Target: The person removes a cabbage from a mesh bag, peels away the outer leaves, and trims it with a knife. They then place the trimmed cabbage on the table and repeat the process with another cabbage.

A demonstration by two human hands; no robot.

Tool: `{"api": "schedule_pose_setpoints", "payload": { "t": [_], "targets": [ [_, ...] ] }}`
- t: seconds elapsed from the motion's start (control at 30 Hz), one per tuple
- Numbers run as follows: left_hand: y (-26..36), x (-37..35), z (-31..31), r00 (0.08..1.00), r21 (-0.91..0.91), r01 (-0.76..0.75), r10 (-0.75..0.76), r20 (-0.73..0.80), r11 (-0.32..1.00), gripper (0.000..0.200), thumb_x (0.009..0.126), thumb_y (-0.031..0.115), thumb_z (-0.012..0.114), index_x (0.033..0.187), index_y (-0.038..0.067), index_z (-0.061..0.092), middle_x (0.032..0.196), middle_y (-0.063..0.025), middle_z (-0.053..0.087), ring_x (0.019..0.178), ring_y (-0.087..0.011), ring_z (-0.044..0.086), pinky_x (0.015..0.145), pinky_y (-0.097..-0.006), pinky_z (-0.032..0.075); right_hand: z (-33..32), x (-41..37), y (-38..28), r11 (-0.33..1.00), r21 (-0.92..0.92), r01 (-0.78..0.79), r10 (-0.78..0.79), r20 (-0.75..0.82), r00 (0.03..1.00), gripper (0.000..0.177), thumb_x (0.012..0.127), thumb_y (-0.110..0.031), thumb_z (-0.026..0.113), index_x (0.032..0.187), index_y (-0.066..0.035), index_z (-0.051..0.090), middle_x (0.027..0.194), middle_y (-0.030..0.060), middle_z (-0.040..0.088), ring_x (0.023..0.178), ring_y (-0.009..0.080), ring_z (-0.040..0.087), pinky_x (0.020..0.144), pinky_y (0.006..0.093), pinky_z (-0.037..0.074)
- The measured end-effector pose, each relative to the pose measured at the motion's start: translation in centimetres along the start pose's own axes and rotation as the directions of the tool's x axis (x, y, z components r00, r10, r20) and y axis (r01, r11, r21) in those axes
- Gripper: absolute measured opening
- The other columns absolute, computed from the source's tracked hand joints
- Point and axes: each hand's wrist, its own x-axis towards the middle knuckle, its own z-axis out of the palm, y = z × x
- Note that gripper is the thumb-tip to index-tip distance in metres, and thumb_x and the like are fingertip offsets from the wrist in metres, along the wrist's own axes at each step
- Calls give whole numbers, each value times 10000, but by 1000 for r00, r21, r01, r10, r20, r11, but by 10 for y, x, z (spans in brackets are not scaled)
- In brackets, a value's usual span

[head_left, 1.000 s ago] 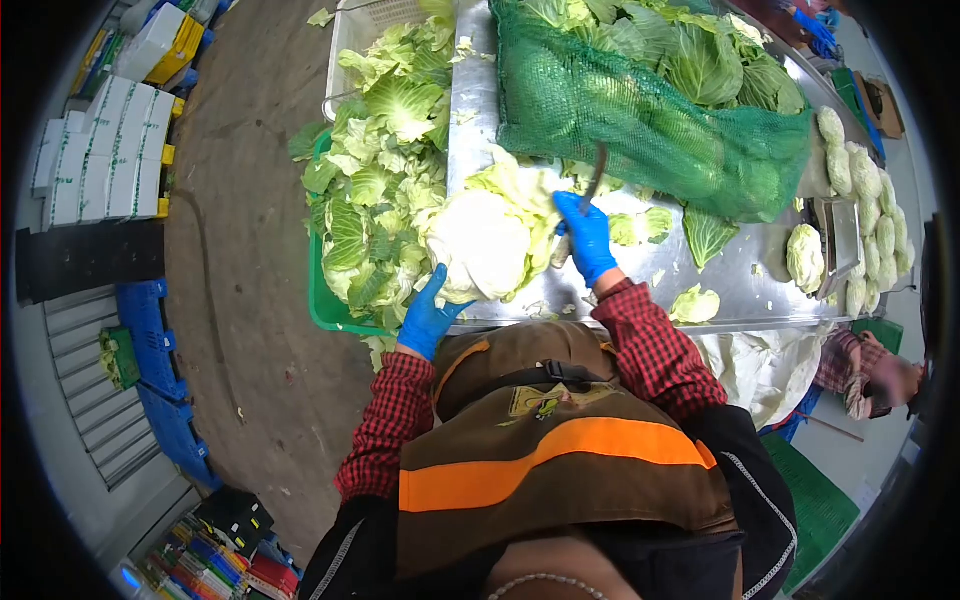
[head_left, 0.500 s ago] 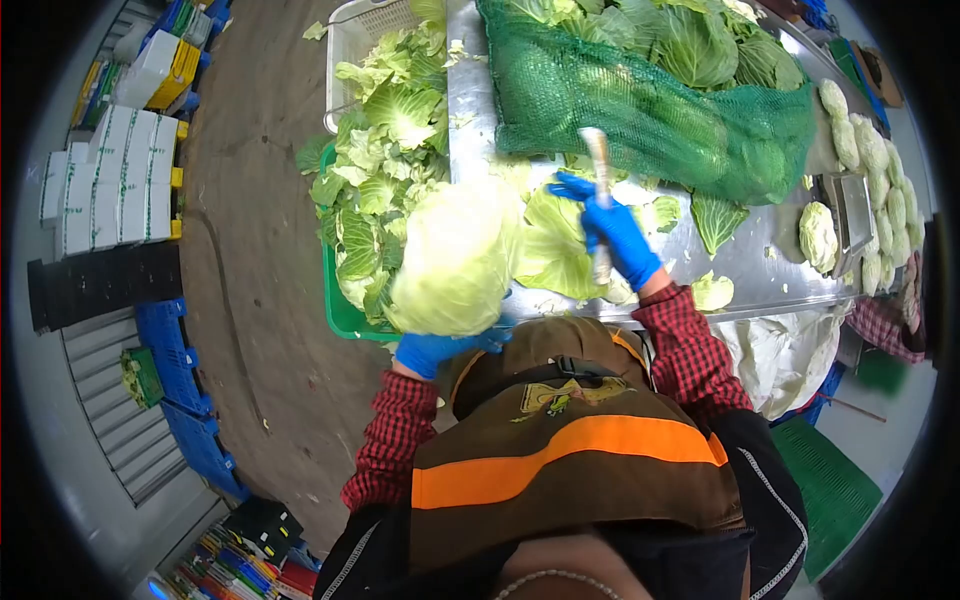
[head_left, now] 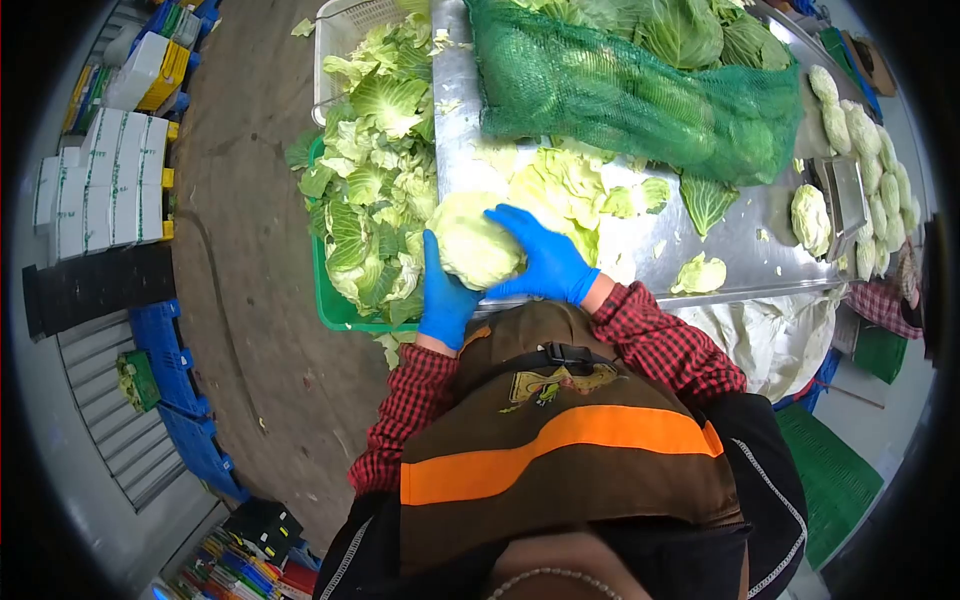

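A pale green cabbage [head_left: 475, 240] is held between my two blue-gloved hands at the near left corner of the steel table. My left hand [head_left: 446, 295] cups it from the left and below. Across its right side lies my right hand [head_left: 548, 258], thumb underneath and fingers on top. Loose cabbage leaves [head_left: 562, 190] lie on the table just beyond my right hand. To the left, a green crate [head_left: 325, 290] is heaped with trimmed leaves [head_left: 375, 185]. A small cabbage piece [head_left: 698, 274] rests near the table's front edge.
A green mesh sack [head_left: 640, 110] of cabbages lies across the far side of the steel table [head_left: 745, 255]. At right stand a scale [head_left: 842, 205], one wrapped cabbage [head_left: 811, 220] and several netted ones [head_left: 870, 150]. A white basket [head_left: 335, 50] stands behind the crate.
My right hand has let go of the long pale-handled tool, which no longer shows, and moved left onto the cabbage. The cabbage looks smaller, and more loose leaves show on the table.
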Motion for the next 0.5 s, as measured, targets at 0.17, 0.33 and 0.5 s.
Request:
{"api": "schedule_pose_setpoints", "payload": {
  "t": [0.17, 0.33, 0.5],
  "targets": [
    [3, 5, 17, 979, 260, 58, -4, -202, 964, 818, 920, 710, 434, 1444, 83, 410, 1395, -156, 513, 1230, -317, 560, 991, -490, 502, -11, 4, 3, 992, -35, -121, 124, 83, 989, 880, 733, -474, 813, 1487, -274, 405, 1525, 135, 387, 1222, 349, 572, 967, 427, 507],
    [3, 5, 17, 995, 431, 65, -27, -94, 900, 702, 964, 634, 443, 1356, 53, 486, 1285, -113, 586, 1034, -228, 673, 823, -391, 590, -19, 12, 39, 999, -7, 34, -35, -227, 973, 481, 832, -313, 764, 1195, -20, 647, 865, 84, 683, 698, 180, 614, 640, 306, 496],
    [-10, 11, -3, 945, 734, -223, 327, 1, 642, 568, 967, 337, 607, 1398, 12, 426, 1313, -146, 567, 1165, -261, 610, 934, -388, 550, -23, 16, 72, 699, 398, -594, 690, -155, 707, 409, 839, -338, 724, 1088, -17, 670, 731, 175, 670, 605, 247, 627, 605, 373, 509]
  ]
}}
